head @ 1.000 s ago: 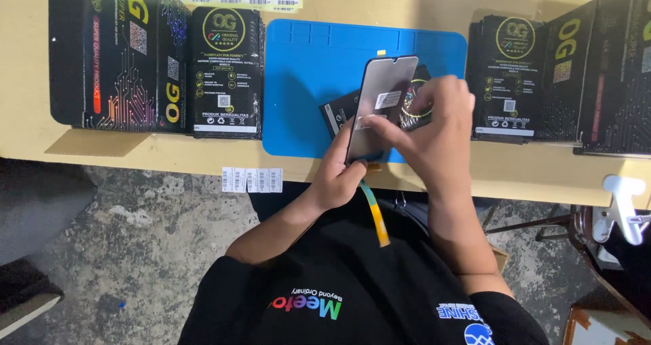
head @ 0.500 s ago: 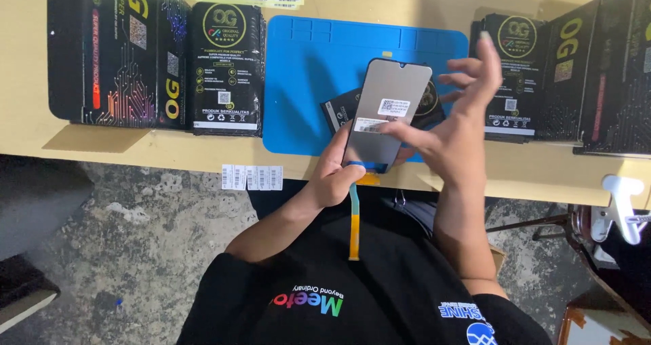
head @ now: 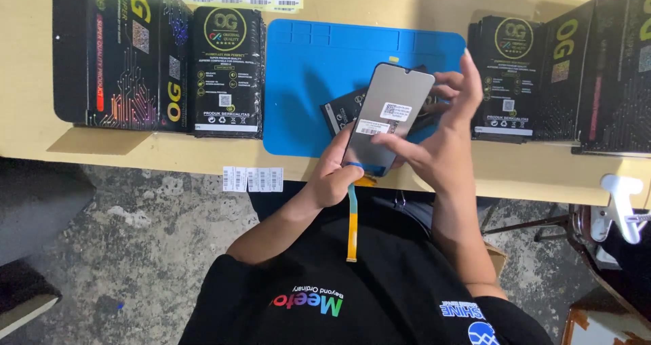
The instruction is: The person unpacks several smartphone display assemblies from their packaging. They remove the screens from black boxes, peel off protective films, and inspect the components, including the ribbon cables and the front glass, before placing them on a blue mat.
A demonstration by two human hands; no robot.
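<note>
The phone screen panel (head: 388,118) is a thin, flat, grey slab with two white stickers on its upturned back and a flex ribbon (head: 352,223) hanging from its lower end; it looks light and stiff, yet probably brittle, so it is best taken by its long edges rather than pressed on the flat; the ribbon is soft and limp, likely easy to crease, and is better left dangling than pulled.

The panel is held in the air above the front edge of the tabletop (head: 169,152), over the near right part of the blue mat (head: 305,80), tilted with its top end away from the person.

The left hand (head: 332,179) is closed round the panel's lower end, thumb on top and fingers curled beneath, near where the ribbon leaves; the right hand (head: 441,138) is half open; its forefinger reaches across onto the lower sticker, while the other fingers stand spread and raised along the right edge.

A small dark packet (head: 342,114) lies on the mat beneath the panel; black boxes (head: 227,70) stand near the left of the mat, and more to its right.
</note>
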